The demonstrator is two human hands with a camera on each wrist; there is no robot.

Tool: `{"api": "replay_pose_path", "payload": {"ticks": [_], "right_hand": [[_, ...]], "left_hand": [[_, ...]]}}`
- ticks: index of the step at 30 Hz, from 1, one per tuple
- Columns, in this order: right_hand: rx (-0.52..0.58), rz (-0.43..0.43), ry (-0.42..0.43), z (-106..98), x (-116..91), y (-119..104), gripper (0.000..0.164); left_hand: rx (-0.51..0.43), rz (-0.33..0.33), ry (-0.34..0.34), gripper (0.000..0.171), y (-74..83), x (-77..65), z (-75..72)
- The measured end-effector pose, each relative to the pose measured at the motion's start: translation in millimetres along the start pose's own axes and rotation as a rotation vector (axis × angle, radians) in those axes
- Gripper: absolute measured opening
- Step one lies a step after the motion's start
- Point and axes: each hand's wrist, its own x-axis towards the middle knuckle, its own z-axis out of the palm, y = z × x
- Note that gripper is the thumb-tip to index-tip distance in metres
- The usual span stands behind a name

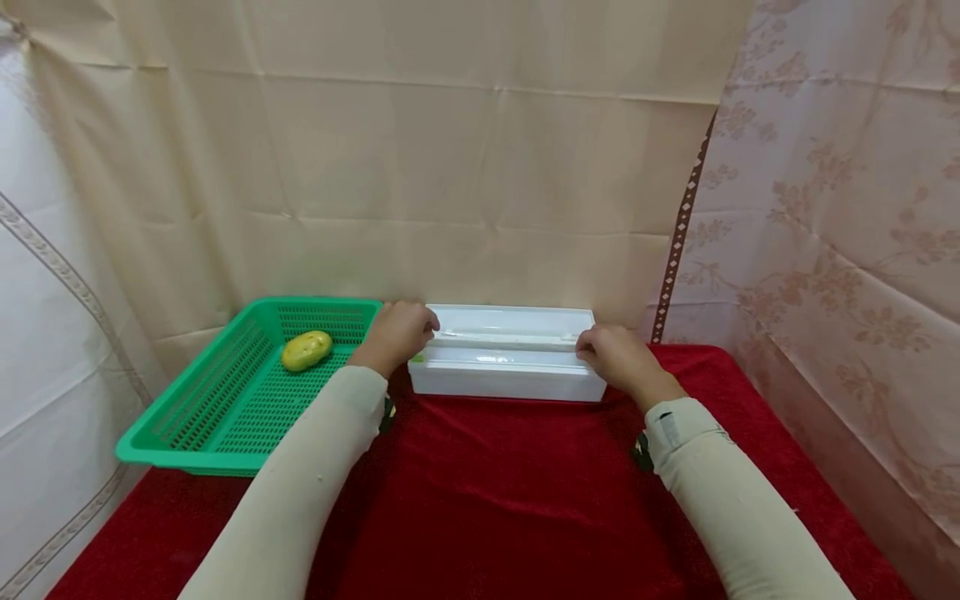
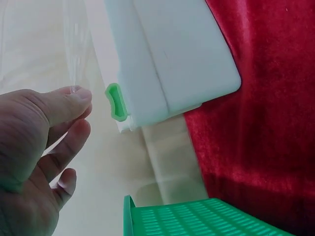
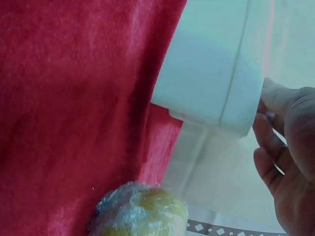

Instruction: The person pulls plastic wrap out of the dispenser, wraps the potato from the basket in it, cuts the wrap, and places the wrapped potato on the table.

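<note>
A long white cling film dispenser box [image 1: 510, 385] lies at the back of the table, its lid raised in the head view. My left hand [image 1: 396, 335] is at the box's left end. Between its thumb and forefinger it pinches gathered clear cling film [image 2: 74, 54], beside a green tab [image 2: 116, 102] on the box. At the right end, my right hand [image 1: 621, 360] holds the film's other side between thumb and fingers; the box edge partly hides those fingertips in the right wrist view. The film stretches faintly between both hands.
A green slotted basket [image 1: 135, 450] stands at the left with a yellow potato [image 1: 307, 351] in it. A film-wrapped potato [image 3: 157, 211] shows low in the right wrist view. Red cloth [image 1: 510, 500] covers the table; a beige curtain [image 1: 450, 167] hangs behind.
</note>
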Motion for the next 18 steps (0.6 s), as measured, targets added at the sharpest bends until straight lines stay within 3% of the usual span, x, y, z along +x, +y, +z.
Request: {"api": "replay_pose_path", "payload": {"ticks": [10, 18], "right_hand": [[0.058, -0.025, 0.055, -4.0, 1.0, 4.1, 0.01], [0.05, 0.004, 0.086, -14.8, 0.6, 1.7, 0.01]], "left_hand": [[-0.064, -0.069, -0.009, 0.009, -2.9, -0.6, -4.7], [-0.035, -0.048, 0.0, 0.009, -1.5, -1.9, -13.9]]}}
